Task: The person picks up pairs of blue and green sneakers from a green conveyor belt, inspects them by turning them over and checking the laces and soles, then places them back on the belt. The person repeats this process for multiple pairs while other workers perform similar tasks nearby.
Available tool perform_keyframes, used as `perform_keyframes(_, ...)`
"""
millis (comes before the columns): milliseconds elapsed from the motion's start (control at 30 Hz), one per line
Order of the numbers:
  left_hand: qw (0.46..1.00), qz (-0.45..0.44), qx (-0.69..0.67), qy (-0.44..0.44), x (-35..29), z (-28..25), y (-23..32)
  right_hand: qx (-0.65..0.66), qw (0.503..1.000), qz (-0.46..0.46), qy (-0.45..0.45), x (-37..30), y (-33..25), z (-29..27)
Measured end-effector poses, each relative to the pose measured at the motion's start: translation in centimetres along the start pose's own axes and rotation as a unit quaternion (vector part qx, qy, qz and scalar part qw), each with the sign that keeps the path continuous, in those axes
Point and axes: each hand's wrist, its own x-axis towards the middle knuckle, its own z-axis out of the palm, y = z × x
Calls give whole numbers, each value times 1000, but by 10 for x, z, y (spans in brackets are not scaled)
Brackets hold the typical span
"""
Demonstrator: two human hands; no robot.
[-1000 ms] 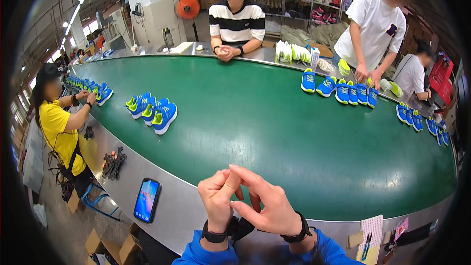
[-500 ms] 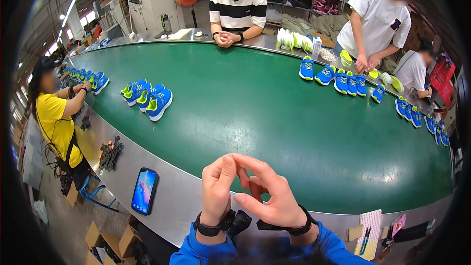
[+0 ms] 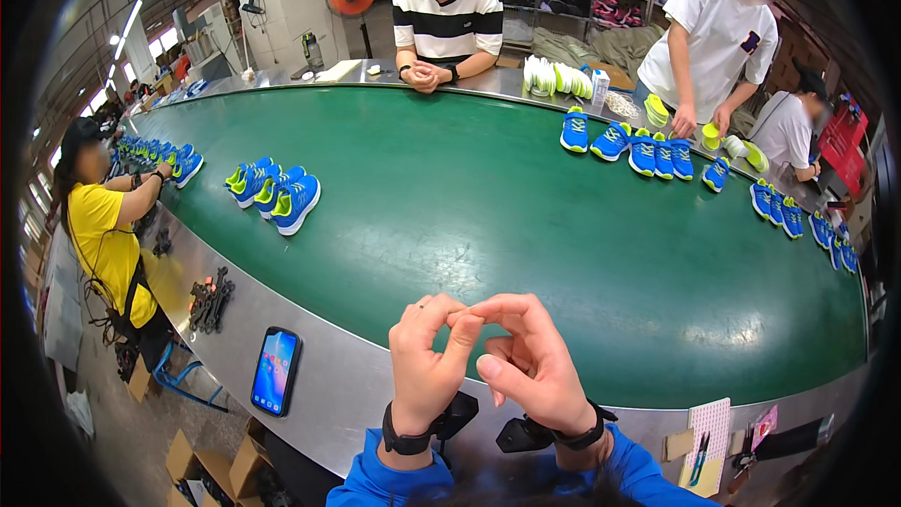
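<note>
My left hand [image 3: 427, 357] and my right hand [image 3: 532, 361] meet above the near edge of the green belt [image 3: 450, 197]. The left thumb and forefinger come together on the fingertips of the right hand; no object shows between them. On the right hand the fingers curve toward the left, and its thumb stands apart from them. Each wrist wears a black strap with a dark block on it. A phone [image 3: 277, 371] with a lit screen lies on the metal ledge [image 3: 343, 404], left of my hands and touched by neither.
Blue sneakers [image 3: 297, 205] stand in a group on the belt's left; more blue sneakers [image 3: 643, 152] line the far right edge. Tangled black parts [image 3: 210, 300] lie on the ledge. A notepad [image 3: 709, 441] with a pen is near right. Several co-workers [image 3: 448, 23] are around the belt.
My left thumb and forefinger have closed onto the right fingertips, and the right hand has turned slightly. Across the belt, the white-shirted co-worker's hands have moved apart, one now at a yellow-green piece.
</note>
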Motion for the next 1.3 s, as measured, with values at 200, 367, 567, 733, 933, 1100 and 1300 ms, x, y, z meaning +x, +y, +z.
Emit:
perform_keyframes(200, 997, -60, 39, 25, 1, 2, 7, -192, 978, -78, 40, 0, 8, 5)
perform_keyframes(367, 994, -5, 98, 37, 0, 3, 7, -179, 979, -89, 36, -2, 10, 7)
perform_keyframes(567, 986, 69, 129, 78, 1, 3, 5, -53, 998, -35, -19, -1, 3, 4)
perform_keyframes(733, 994, -13, -73, 77, -7, -1, 2, -18, 998, 3, -67, -3, -2, 3)
perform_keyframes(933, 939, -128, -319, 3, -5, -5, 8, -172, 980, -91, -29, -3, 6, 4)
perform_keyframes(1100, 899, -193, -393, 3, -3, -6, 10, -244, 961, -131, -11, -1, 6, 9)
perform_keyframes(1300, 890, -195, -412, 21, -2, -5, 11, -313, 938, -152, -8, -1, 5, 14)
